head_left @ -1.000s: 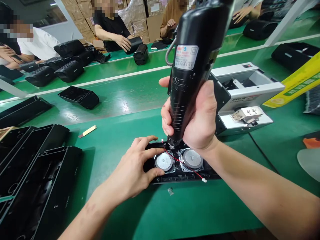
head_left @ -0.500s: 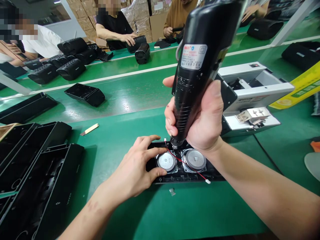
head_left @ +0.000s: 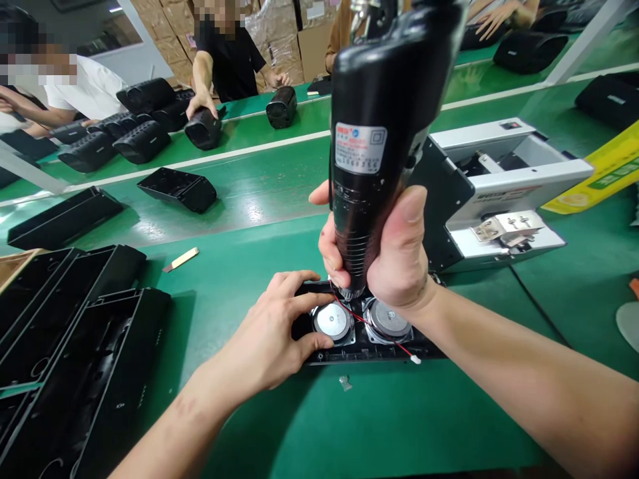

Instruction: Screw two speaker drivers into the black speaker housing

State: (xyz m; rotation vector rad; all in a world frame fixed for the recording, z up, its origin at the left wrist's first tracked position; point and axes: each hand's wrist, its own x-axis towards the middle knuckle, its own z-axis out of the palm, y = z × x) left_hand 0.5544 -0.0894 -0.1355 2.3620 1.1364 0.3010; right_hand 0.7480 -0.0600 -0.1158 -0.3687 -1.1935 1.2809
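Observation:
My right hand [head_left: 394,256] grips a black electric screwdriver [head_left: 372,140], held nearly upright, its tip down on the far edge of a black speaker panel [head_left: 367,351]. The panel lies flat on the green bench and carries two round silver speaker drivers [head_left: 333,320] [head_left: 387,318]. A red wire [head_left: 372,327] runs across them to a small white plug [head_left: 414,360]. My left hand [head_left: 272,336] rests on the panel's left end, fingers spread, pressing it down.
Black housings [head_left: 74,346] are stacked at the left. A grey-white screw feeder box [head_left: 492,193] stands right behind the screwdriver. A small metal part [head_left: 343,382] lies before the panel. Across the conveyor [head_left: 239,186], other people handle black speakers [head_left: 144,140].
The screwdriver has swung from a rightward lean to nearly upright, its tip staying at the panel's far edge. A person across the belt has reached out and grasped a black speaker.

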